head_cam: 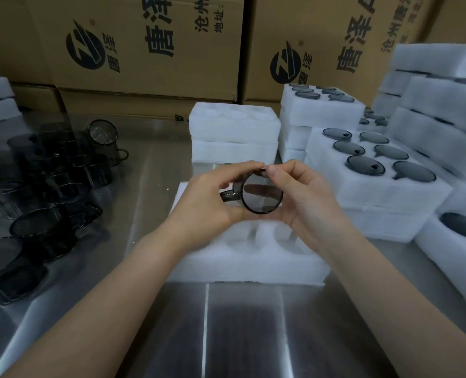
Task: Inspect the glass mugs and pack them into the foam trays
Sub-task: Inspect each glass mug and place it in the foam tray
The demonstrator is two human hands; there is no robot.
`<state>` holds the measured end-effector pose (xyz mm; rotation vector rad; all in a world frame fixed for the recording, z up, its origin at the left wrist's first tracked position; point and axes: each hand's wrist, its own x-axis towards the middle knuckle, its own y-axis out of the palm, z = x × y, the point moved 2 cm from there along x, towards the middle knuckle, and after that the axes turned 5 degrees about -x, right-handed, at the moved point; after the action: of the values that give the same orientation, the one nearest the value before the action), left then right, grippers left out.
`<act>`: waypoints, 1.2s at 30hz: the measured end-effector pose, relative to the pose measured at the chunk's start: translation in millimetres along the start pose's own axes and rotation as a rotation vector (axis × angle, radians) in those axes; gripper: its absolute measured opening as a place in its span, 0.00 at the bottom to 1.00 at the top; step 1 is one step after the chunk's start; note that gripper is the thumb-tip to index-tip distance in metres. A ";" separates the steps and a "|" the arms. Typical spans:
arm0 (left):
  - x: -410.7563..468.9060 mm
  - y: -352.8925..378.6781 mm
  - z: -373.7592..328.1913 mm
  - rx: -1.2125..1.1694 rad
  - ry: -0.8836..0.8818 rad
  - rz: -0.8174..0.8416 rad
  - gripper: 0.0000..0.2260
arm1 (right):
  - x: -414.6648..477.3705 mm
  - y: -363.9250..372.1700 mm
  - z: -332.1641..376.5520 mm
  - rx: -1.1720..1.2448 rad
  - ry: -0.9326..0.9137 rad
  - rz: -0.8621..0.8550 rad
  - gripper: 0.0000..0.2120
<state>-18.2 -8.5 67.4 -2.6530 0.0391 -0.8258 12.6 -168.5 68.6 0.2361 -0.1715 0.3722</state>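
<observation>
A smoky grey glass mug [262,193] is held on its side in the middle of the view, its round mouth facing me and its handle pointing left. My left hand [212,197] grips it from the left, fingers curled over the rim and handle side. From the right, my right hand [305,195] holds it, thumb and forefinger pinching the top of the rim. Directly below the mug lies a white foam tray [242,257] with round pockets, the near ones showing no mug.
Several dark glass mugs [43,192] crowd the metal table on the left. Two stacked foam trays [234,132] stand behind my hands. Filled foam trays [376,165] pile up on the right, and cardboard cartons [150,45] wall the back.
</observation>
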 end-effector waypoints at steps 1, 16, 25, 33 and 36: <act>-0.4 0.8 -1.6 0.095 0.053 0.001 0.28 | -0.7 1.4 0.2 -0.043 -0.012 -0.024 0.13; 4.6 -7.9 4.0 -0.237 -0.301 -0.134 0.25 | 6.0 -10.6 6.2 -0.584 -0.021 -0.244 0.15; 4.0 -28.0 9.7 -0.499 -0.521 -0.056 0.22 | -1.3 0.7 12.0 -0.659 -0.100 -0.031 0.08; 3.4 -20.6 3.8 -0.379 -0.444 0.145 0.23 | -3.1 6.9 4.6 -0.345 -0.157 0.147 0.24; 1.5 -22.5 3.8 -0.370 -0.427 0.173 0.18 | -1.9 5.0 3.5 -0.259 -0.139 0.141 0.23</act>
<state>-16.7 13.6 73.2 -3.0582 0.3344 -0.1976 8.6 -165.6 72.6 -0.0061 -0.3715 0.4688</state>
